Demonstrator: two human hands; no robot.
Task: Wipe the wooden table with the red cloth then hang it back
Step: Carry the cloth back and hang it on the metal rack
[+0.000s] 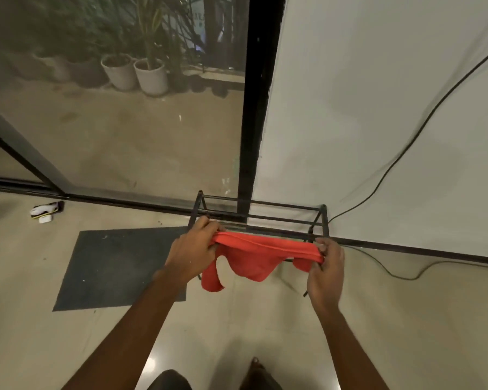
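The red cloth [255, 256] is stretched sideways between both hands, its lower edge sagging in uneven folds. My left hand [193, 249] grips its left end and my right hand [328, 263] pinches its right end. The cloth is at the near top rail of a low black metal rack [265, 213] that stands against the wall. Whether the cloth rests on the rail or hangs just in front of it, I cannot tell. No wooden table is in view.
A dark grey mat [119, 266] lies on the tiled floor left of the rack. A black cable [400, 156] runs down the white wall to the floor. Glass doors with a black frame [254, 108] show potted plants outside. A small white object [44, 211] lies near the door track.
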